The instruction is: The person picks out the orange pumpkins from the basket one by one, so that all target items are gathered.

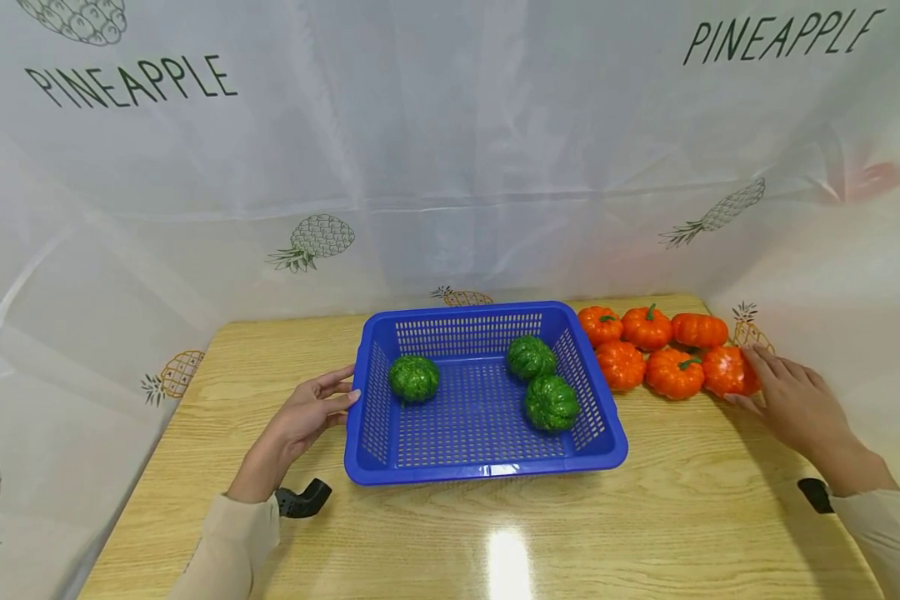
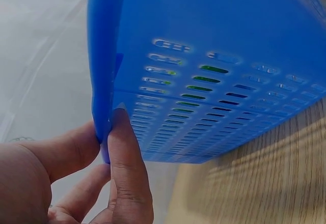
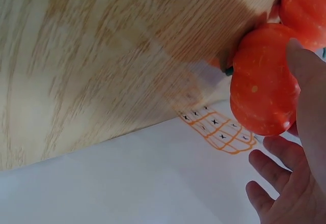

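Note:
My left hand (image 1: 311,412) pinches the left rim of a blue perforated plastic basket (image 2: 107,56), thumb on one side and fingers on the other. Inside the basket lie three green mottled pumpkins: one green pumpkin (image 1: 414,379) at the left, another (image 1: 531,358) at the right back, and a third (image 1: 552,403) just in front of it. Over at the right, my right hand (image 1: 798,408) is at the end orange pumpkin (image 3: 262,81) of the front row. Its thumb lies against the pumpkin while the other visible fingers are spread beyond it.
Several more orange pumpkins (image 1: 648,327) stand in two rows against the basket's right side. Behind the wooden table (image 1: 390,542) hangs a white pineapple-print sheet (image 1: 450,167), which also borders both sides. Black wrist-camera parts (image 1: 303,500) show by the left sleeve.

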The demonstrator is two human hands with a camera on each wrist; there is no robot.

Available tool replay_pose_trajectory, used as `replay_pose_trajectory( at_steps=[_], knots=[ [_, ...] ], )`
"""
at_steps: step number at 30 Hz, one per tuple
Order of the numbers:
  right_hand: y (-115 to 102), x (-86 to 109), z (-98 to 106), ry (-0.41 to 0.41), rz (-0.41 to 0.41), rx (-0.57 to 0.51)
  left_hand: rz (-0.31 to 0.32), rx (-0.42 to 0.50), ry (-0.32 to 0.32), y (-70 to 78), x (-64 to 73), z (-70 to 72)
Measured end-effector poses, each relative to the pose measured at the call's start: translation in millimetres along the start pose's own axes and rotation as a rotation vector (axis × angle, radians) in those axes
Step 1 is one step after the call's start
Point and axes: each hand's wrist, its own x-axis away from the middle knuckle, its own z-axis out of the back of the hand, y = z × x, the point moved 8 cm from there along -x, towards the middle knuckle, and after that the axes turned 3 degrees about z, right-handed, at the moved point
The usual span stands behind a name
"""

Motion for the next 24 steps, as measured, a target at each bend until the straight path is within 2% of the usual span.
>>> replay_pose_trajectory(
  at_steps=[11, 24],
  knots=[
    [0.2, 2.7, 1.9, 0.029, -0.004, -0.011, 0.001, 0.004, 0.009, -0.1, 0.2, 1.5],
    [-1.8, 2.1, 11.6, 0.065, -0.041, -0.130, -0.006, -0.005, -0.001, -1.6, -2.5, 4.3]
  ],
)
